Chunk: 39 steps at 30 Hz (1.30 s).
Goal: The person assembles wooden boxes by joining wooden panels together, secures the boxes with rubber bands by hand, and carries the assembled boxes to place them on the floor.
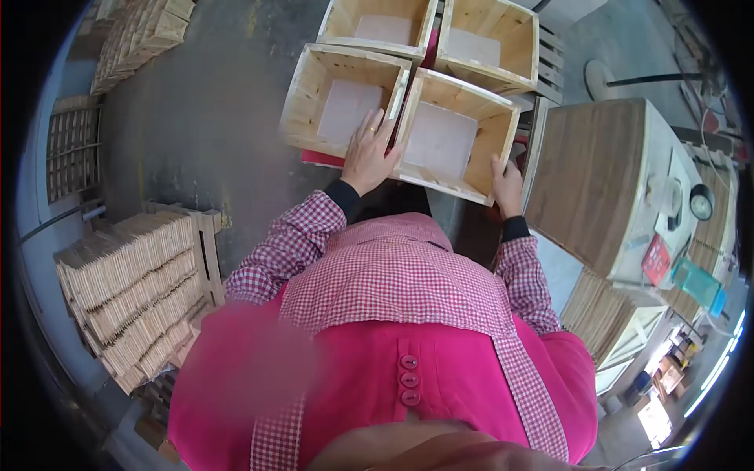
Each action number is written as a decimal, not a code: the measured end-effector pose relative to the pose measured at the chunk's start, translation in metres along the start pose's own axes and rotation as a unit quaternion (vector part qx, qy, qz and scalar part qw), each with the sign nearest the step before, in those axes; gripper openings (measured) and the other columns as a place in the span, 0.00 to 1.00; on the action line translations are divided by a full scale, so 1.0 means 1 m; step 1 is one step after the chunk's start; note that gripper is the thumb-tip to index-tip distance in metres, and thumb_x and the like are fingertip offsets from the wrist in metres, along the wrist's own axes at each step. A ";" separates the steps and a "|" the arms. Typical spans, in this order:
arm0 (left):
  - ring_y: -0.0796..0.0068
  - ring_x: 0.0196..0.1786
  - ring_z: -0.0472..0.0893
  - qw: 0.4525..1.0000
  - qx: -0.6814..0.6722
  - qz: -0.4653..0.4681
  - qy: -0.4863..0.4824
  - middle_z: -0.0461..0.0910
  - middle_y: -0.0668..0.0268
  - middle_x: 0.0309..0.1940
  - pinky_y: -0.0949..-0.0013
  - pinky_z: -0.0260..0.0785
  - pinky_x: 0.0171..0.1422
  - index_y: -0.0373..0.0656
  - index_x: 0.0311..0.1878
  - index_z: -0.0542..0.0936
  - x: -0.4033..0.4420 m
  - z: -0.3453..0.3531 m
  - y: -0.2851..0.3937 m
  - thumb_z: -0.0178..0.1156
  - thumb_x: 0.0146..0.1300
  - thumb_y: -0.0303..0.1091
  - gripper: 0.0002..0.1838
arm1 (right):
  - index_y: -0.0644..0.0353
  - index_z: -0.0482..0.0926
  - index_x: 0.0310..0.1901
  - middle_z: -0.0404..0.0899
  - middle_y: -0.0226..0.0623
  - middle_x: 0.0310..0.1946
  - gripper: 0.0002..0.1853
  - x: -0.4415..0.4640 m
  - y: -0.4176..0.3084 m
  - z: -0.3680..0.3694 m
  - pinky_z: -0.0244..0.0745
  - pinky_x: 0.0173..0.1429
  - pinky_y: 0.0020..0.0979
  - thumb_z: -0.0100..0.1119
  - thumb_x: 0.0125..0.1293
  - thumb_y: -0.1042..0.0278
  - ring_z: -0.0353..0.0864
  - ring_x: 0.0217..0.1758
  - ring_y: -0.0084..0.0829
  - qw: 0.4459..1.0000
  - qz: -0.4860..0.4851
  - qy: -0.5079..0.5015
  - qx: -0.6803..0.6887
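A near wooden box, open-topped with a pale floor panel, is held between my two hands. My left hand, with a ring on one finger, lies along its left wall, beside the neighbouring box; the exact grip is partly hidden. At the near right corner, my right hand is closed around the rim. Directly left stands a second wooden box. Two more like them, a far left box and a far right box, stand behind. All of them open upward.
A wood-topped cabinet stands close on my right, with a tape roll and a teal container beyond. Stacked wooden slats sit at left on a pallet. More stacked wood is at the far left.
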<state>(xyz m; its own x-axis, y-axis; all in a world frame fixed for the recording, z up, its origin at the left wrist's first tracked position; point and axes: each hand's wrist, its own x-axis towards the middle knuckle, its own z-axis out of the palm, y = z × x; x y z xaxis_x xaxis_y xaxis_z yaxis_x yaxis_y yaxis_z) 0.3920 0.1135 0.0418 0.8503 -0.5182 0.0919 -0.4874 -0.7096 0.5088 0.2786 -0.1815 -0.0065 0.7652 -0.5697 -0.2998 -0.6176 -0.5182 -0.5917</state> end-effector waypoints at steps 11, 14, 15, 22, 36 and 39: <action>0.41 0.67 0.65 0.992 -0.070 -0.086 -0.059 0.64 0.38 0.65 0.53 0.59 0.70 0.32 0.74 0.46 0.021 0.020 -0.010 0.60 0.62 0.45 0.46 | 0.62 0.80 0.44 0.81 0.49 0.42 0.14 0.179 -0.131 -0.013 0.73 0.53 0.43 0.64 0.60 0.62 0.78 0.50 0.50 0.894 -0.415 0.047 -0.163; 0.40 0.63 0.69 0.987 -0.092 -0.103 -0.080 0.65 0.37 0.63 0.53 0.62 0.67 0.32 0.74 0.43 0.020 0.021 -0.010 0.60 0.62 0.45 0.48 | 0.63 0.79 0.39 0.81 0.52 0.36 0.13 0.198 -0.140 -0.007 0.74 0.48 0.46 0.62 0.61 0.61 0.80 0.44 0.51 0.907 -0.319 -0.171 -0.217; 0.40 0.62 0.70 0.988 -0.088 -0.103 -0.080 0.66 0.37 0.62 0.53 0.63 0.66 0.32 0.74 0.42 0.021 0.021 -0.011 0.60 0.62 0.44 0.48 | 0.63 0.79 0.39 0.81 0.52 0.36 0.13 0.201 -0.142 -0.004 0.74 0.48 0.46 0.62 0.61 0.61 0.80 0.44 0.51 0.905 -0.321 -0.172 -0.219; 0.46 0.66 0.68 0.982 -0.147 -0.109 -0.038 0.67 0.41 0.63 0.54 0.61 0.69 0.34 0.73 0.54 0.013 0.027 -0.018 0.59 0.62 0.38 0.40 | 0.67 0.79 0.45 0.80 0.58 0.39 0.15 0.182 -0.133 0.005 0.74 0.48 0.43 0.52 0.68 0.62 0.82 0.45 0.52 0.854 -0.491 -0.155 -0.081; 0.58 0.48 0.83 0.950 0.159 0.035 -0.265 0.83 0.53 0.43 0.52 0.75 0.50 0.43 0.47 0.81 0.218 -0.023 -0.141 0.69 0.39 0.35 0.26 | 0.61 0.71 0.46 0.79 0.51 0.36 0.29 0.169 -0.137 0.016 0.77 0.42 0.47 0.71 0.46 0.55 0.80 0.39 0.52 0.876 -0.370 -0.141 -0.277; 0.57 0.36 0.85 0.961 0.162 0.060 -0.218 0.84 0.57 0.30 0.53 0.77 0.40 0.44 0.32 0.84 0.212 -0.016 -0.144 0.68 0.40 0.34 0.12 | 0.59 0.70 0.46 0.82 0.49 0.30 0.29 0.166 -0.129 0.025 0.77 0.37 0.48 0.70 0.47 0.52 0.82 0.34 0.53 0.875 -0.346 -0.115 -0.317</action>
<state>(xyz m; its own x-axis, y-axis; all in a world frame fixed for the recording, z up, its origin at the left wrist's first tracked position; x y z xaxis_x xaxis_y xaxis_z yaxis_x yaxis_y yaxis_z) 0.6456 0.1135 0.0019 0.6544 -0.7065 -0.2694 -0.6732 -0.7066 0.2179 0.4899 -0.1936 0.0009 0.9672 0.1273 -0.2197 0.0882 -0.9799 -0.1791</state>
